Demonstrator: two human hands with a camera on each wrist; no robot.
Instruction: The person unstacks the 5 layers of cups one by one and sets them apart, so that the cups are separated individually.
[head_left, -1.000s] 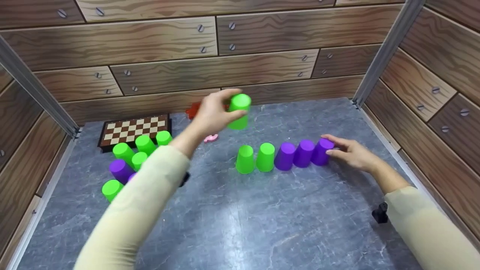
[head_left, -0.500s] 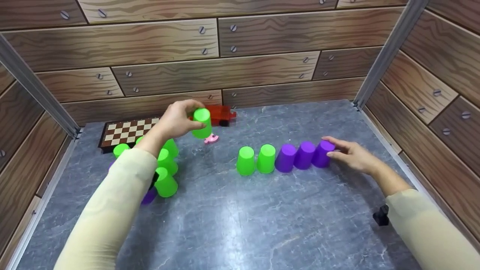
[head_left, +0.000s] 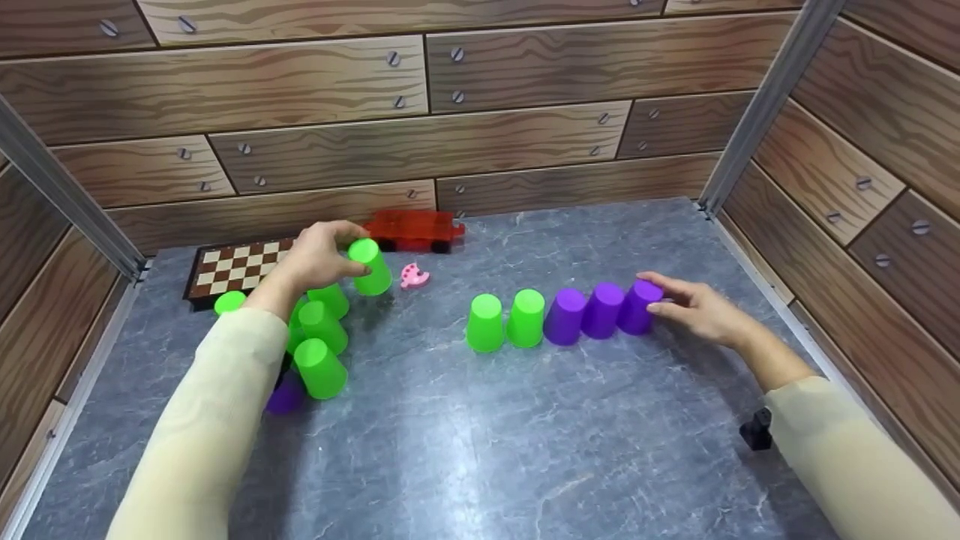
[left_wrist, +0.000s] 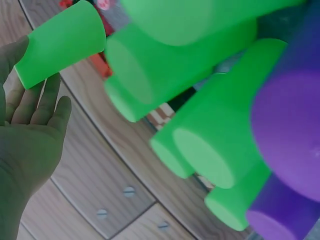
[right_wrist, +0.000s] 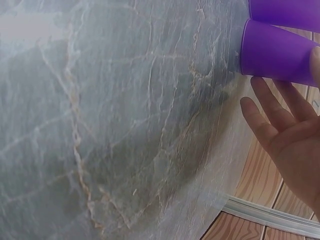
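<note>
My left hand [head_left: 313, 259] grips an upside-down green cup [head_left: 373, 270] between thumb and fingers, behind the cluster at left. Whether its rim touches the table, I cannot tell. That cluster has green cups [head_left: 321, 369] and a purple cup [head_left: 285, 394], partly hidden by my left sleeve. More purple shows close up in the left wrist view, in a purple cup [left_wrist: 290, 125]. On the right, two green cups [head_left: 486, 322] and three purple cups [head_left: 566, 316] stand upside down in a row. My right hand [head_left: 705, 311] holds the rightmost purple cup [head_left: 637, 309] with thumb and index finger.
A checkerboard [head_left: 240, 268] lies at the back left, partly behind my left arm. Near the back wall stands a red toy vehicle [head_left: 416, 229], with a small pink piece [head_left: 414, 277] in front of it. Wood-patterned walls [head_left: 525, 135] enclose the grey table [head_left: 465, 442].
My left hand has carried the green cup leftward and down, from above the row's left end to the back of the left cluster. My right hand stays at the rightmost purple cup.
</note>
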